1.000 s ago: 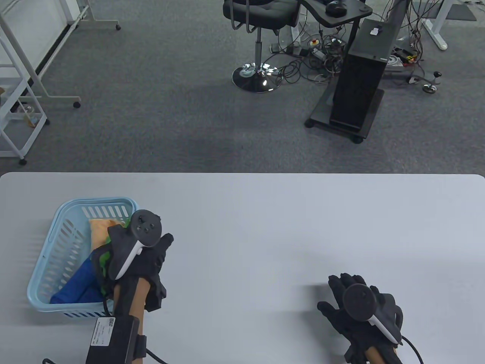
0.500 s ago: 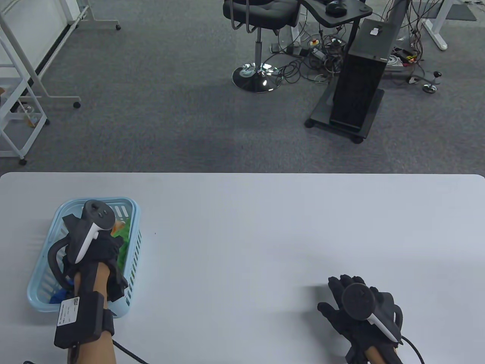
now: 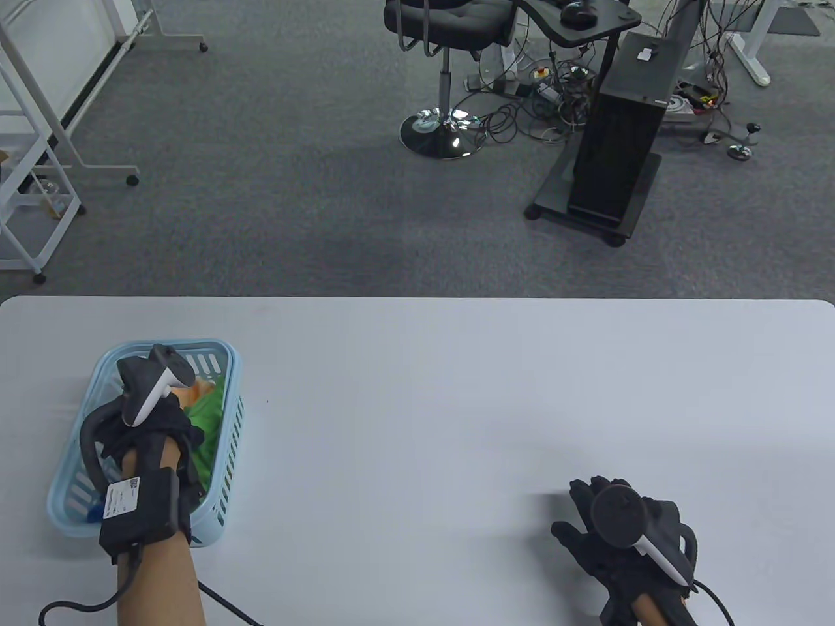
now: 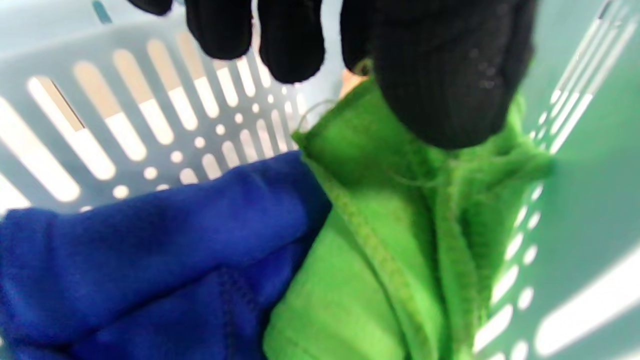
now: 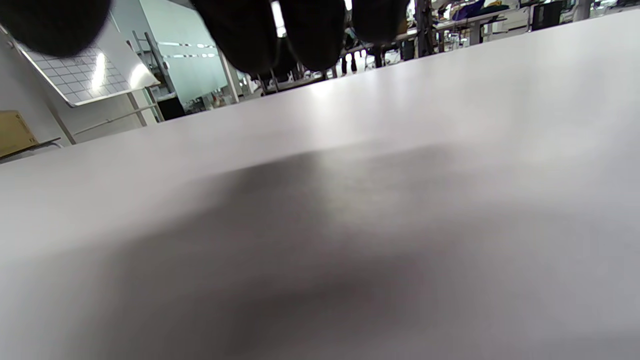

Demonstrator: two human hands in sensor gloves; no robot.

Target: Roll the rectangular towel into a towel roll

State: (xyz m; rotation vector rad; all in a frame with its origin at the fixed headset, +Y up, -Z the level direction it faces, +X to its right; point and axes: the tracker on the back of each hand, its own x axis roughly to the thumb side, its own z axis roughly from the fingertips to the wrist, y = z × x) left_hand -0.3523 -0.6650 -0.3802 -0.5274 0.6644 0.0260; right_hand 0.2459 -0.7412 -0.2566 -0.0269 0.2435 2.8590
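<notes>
- Two gloved hands work at one white table [image 3: 456,391], the largest thing in view; every place below is given from the pale blue basket [image 3: 231,417] standing near its left end.
- Inside the basket lie a green towel [image 4: 380,260], a blue towel [image 4: 150,250] touching its left side, and an orange cloth [image 3: 201,389] showing at the far end.
- Reaching down into the basket, the left hand [image 3: 160,430] has its thumb [image 4: 450,75] pressed on the bunched top edge of the green towel; the other fingertips [image 4: 290,45] hang just beyond it, and whether this grip has closed on the cloth I cannot tell.
- Well to the right of the basket, the right hand [image 3: 620,535] rests low over bare table, grip relaxed, fingers spread and holding nothing.
</notes>
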